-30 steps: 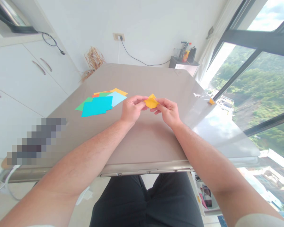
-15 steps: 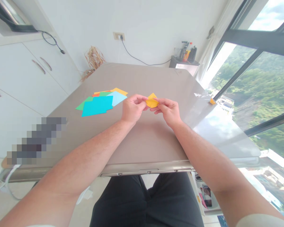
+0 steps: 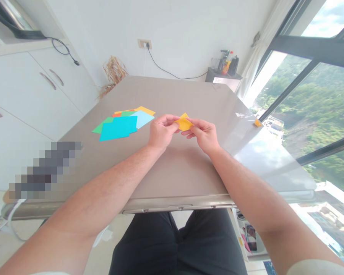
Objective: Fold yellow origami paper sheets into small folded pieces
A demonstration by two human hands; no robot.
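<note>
A small folded yellow paper is held just above the grey table, near its middle. My left hand pinches the paper's left side with thumb and fingers closed. My right hand pinches its right side, fingers curled under it. A fan of coloured paper squares, with turquoise on top and green, light blue, orange and yellow beneath, lies flat on the table to the left of my left hand.
A small orange paper scrap lies near the table's right edge by the window. Dried straw sits at the far left corner. White cabinets stand on the left, and a cable runs from a wall socket.
Both hands and the yellow paper shifted only slightly; the fingers adjusted their pinch on the paper. The coloured squares stayed put.
</note>
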